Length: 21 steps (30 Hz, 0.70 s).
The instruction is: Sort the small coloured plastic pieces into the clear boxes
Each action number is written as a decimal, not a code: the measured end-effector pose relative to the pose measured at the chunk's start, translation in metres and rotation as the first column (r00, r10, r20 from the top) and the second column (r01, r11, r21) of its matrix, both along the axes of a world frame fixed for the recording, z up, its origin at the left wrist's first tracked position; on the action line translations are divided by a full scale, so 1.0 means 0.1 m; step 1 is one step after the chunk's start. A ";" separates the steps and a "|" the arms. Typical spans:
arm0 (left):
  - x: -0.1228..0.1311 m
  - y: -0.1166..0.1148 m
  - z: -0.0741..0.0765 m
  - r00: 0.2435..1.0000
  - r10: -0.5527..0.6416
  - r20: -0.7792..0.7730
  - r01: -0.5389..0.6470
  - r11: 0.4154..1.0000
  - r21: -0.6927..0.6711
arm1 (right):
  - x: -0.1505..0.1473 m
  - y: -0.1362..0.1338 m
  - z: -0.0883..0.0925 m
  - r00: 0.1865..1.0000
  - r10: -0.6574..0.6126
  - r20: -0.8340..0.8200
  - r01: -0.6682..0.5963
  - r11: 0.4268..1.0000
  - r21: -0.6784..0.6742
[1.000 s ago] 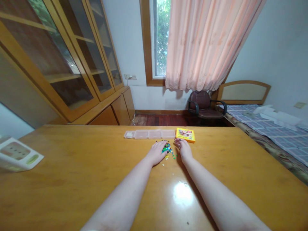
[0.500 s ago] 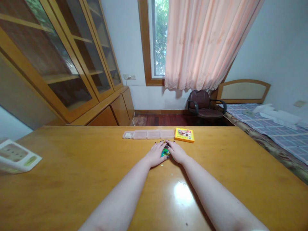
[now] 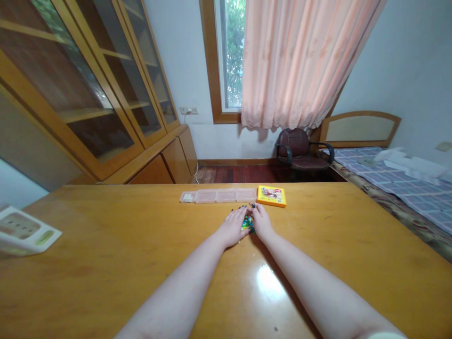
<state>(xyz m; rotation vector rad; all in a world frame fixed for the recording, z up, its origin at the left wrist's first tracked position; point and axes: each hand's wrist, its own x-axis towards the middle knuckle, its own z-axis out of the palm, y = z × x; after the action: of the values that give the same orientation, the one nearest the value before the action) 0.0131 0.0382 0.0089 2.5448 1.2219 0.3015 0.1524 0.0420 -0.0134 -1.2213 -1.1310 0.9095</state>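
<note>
A small heap of green, blue and yellow pieces (image 3: 248,223) lies on the wooden table, too small for me to tell their exact kind. My left hand (image 3: 231,228) rests on the heap's left side, fingers stretched forward and thumb along the near side. On the right side, my right hand (image 3: 262,222) is curved around the heap with its fingers apart. Both hands touch the tabletop, and they partly hide the pieces. Just beyond them are a clear tray with several compartments (image 3: 226,196) and a yellow box with a printed picture (image 3: 271,196).
The wooden table (image 3: 116,263) spreads widely around my arms. A white container (image 3: 26,230) stands at its left edge. Behind are a glass-door cabinet (image 3: 116,94), a brown armchair (image 3: 300,150) and a bed with a checked cover (image 3: 406,179).
Both hands have shifted slightly to the right with the colourful pieces between them. The fingertips have drawn a little apart, so more of the heap shows.
</note>
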 end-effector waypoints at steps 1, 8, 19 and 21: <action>0.00 0.00 0.02 1.000 -0.002 0.000 0.002 1.000 0.001 | 0.04 0.03 0.00 0.999 -0.037 0.018 0.037 0.999 0.014; 0.04 0.02 0.09 0.998 -0.038 -0.051 0.036 0.999 -0.022 | 0.19 0.15 -0.04 0.997 -0.056 0.053 0.054 0.998 0.045; 0.09 -0.04 0.10 0.999 -0.034 0.030 0.032 0.998 0.058 | 0.11 0.04 0.04 0.968 0.001 0.252 -0.016 0.998 0.058; 0.08 -0.06 0.10 1.000 0.020 0.009 -0.021 0.996 0.089 | 0.10 0.01 0.06 0.938 0.029 0.344 -0.051 0.997 0.057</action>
<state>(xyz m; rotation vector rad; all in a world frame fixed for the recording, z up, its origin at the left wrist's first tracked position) 0.0216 0.0324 0.0193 2.6046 1.2591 0.3784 0.1623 0.0429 -0.0077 -1.3400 -1.4559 0.6973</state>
